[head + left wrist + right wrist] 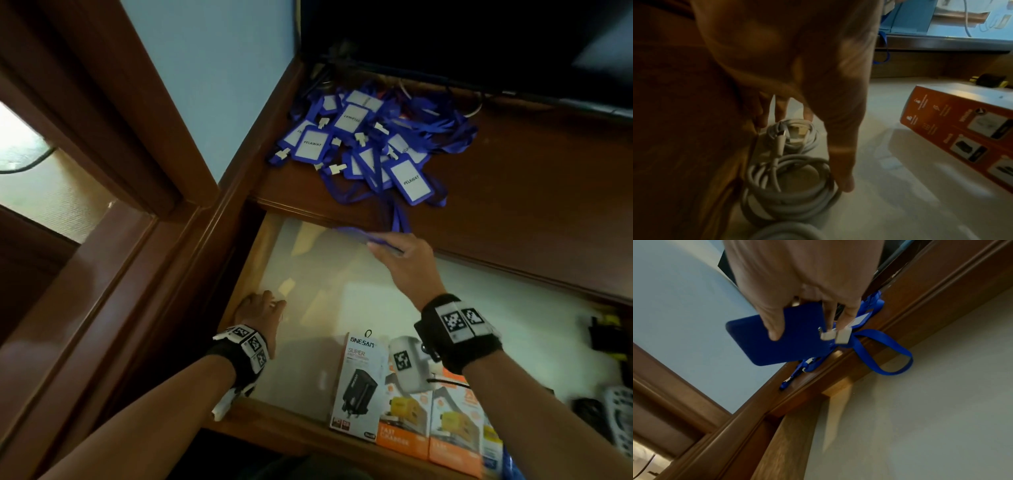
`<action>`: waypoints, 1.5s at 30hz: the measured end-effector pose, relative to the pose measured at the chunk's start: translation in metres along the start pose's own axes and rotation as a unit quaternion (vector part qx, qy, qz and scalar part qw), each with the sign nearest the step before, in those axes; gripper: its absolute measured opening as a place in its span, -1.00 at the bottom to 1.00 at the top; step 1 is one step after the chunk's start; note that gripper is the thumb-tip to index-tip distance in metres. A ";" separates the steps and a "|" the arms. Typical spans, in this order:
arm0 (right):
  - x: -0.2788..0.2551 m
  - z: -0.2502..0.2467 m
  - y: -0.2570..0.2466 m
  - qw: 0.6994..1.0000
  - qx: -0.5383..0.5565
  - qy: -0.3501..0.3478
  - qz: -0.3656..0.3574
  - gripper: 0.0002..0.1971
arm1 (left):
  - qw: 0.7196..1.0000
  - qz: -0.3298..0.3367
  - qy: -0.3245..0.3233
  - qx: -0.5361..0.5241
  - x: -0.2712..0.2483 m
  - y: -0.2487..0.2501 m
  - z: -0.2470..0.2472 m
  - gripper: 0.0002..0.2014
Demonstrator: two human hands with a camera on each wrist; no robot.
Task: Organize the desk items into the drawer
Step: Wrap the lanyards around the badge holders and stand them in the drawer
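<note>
The drawer [308, 291] stands open, lined in white. On the desk top [531, 205] behind it lies a pile of blue badge holders [370, 144] with tangled lanyards. My right hand [394, 250] pinches one blue badge holder [356, 234] just above the drawer's back edge. In the right wrist view the thumb presses on this badge holder [781, 337] and its lanyard [890, 353] loops over the desk edge. My left hand [262, 308] is low at the drawer's left side. Its straight fingers [781, 113] and thumb touch coiled white cables [789, 186].
Charger boxes stand at the drawer's front: a white one [359, 387] and orange ones [404, 428]. Black and yellow items [606, 339] and a white remote [620, 418] lie at the drawer's right end. A dark screen [479, 41] stands behind the badge pile.
</note>
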State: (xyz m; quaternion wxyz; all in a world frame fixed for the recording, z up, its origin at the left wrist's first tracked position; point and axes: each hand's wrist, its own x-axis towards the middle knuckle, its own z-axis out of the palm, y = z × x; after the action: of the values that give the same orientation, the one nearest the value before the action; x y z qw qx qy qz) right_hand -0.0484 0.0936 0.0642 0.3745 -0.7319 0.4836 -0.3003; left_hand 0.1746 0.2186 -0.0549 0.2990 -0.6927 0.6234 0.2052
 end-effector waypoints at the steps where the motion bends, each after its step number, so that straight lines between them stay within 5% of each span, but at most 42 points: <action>1: -0.005 -0.001 0.000 1.000 0.026 -0.016 0.007 -0.86 | 1.000 -0.008 0.006 -0.003 0.000 0.002 0.002 -0.03; 6: -0.020 -0.018 0.002 0.993 0.085 -0.061 0.054 -0.85 | 1.000 -0.021 0.013 -0.010 0.002 0.004 0.006 -0.08; 11: -0.035 -0.030 0.003 0.989 0.117 -0.063 0.069 -0.81 | 0.997 -0.023 -0.019 -0.075 -0.001 0.005 -0.014 0.14; 14: -0.048 -0.036 0.005 0.982 0.158 -0.052 0.088 -0.70 | 0.990 -0.006 0.047 -0.134 -0.006 0.020 -0.043 0.11; 19: -0.062 -0.048 -0.003 0.960 0.253 -0.015 0.120 -0.69 | 0.900 0.182 0.234 -0.319 -0.018 0.069 -0.104 0.05; 23: -0.070 -0.062 -0.015 0.936 0.321 0.025 0.143 -0.78 | 0.837 0.335 0.259 -0.346 -0.022 0.112 -0.127 -0.09; 25: -0.074 -0.075 -0.018 0.922 0.356 0.048 0.145 -0.78 | 0.829 0.362 0.227 -0.361 -0.023 0.127 -0.136 -0.22; 28: -0.080 -0.100 -0.013 0.894 0.408 0.107 0.150 -0.78 | 0.881 0.337 0.209 -0.257 -0.019 0.136 -0.145 -0.55; 35: -0.125 -0.160 0.034 0.818 0.453 0.297 0.195 -0.75 | 0.888 0.236 0.240 -0.315 -0.011 0.120 -0.159 -0.91; 40: -0.171 -0.181 0.071 0.765 0.457 0.383 0.242 -0.58 | 0.894 0.169 0.282 -0.306 -0.010 0.105 -0.173 -0.92; 45: -0.202 -0.194 0.098 0.691 0.471 0.479 0.266 -0.54 | 0.866 0.077 0.291 -0.399 -0.017 0.103 -0.168 -0.88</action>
State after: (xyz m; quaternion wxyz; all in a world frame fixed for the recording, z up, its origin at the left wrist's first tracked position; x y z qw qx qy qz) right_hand -0.3228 0.2070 0.0709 0.4522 -0.0568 0.5669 -0.6862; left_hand 0.0561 0.1140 0.0640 -0.2140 -0.7313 0.5983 0.2479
